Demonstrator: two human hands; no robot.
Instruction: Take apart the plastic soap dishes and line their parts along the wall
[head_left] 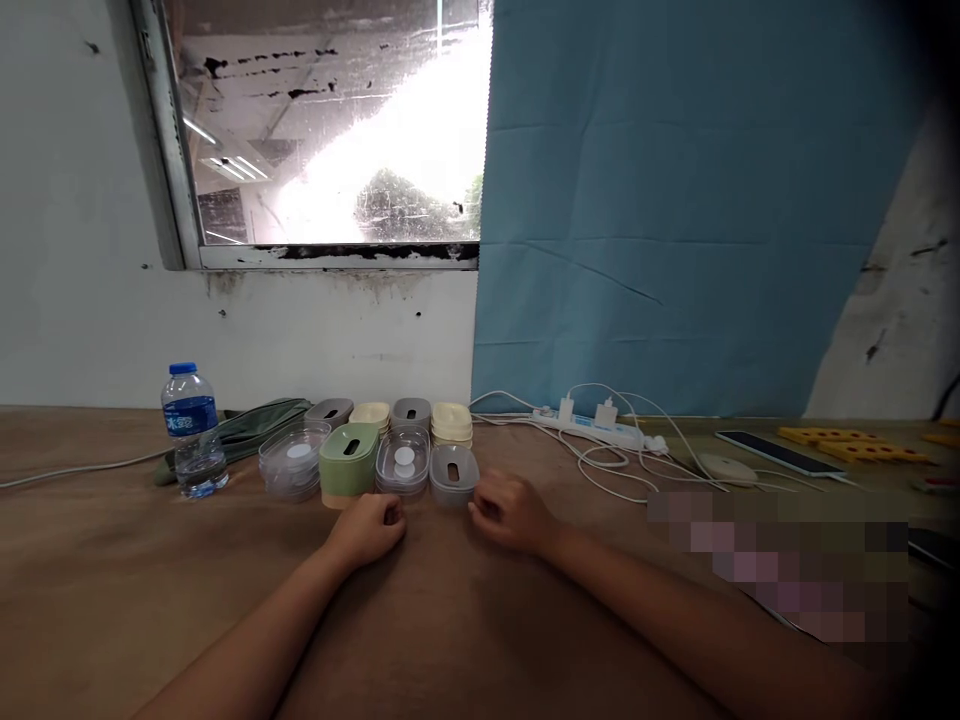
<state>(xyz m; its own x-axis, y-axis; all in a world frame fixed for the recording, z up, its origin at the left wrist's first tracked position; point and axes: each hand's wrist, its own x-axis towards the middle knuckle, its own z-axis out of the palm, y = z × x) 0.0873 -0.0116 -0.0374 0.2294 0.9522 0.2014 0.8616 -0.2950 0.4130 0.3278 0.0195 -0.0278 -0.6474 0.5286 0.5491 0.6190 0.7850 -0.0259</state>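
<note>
My left hand (369,528) rests on the brown table (465,640) with its fingers curled into a loose fist, just in front of a green lidded box (348,460) and a clear box (403,462). Beside it, my right hand (513,512) also lies on the table with fingers curled in, close to a grey lidded box (454,472). Neither hand visibly holds anything. Behind these stand more small boxes: grey (330,410), cream (370,414), grey (411,411) and a cream stack (451,422). A stack of clear trays (294,458) is at the left.
A water bottle (192,430) stands at the left beside a green pouch (259,425). A white power strip (592,428) with chargers and tangled cables lies at the right, then a phone (772,452) and yellow pieces (855,444). A window and a blue curtain are behind.
</note>
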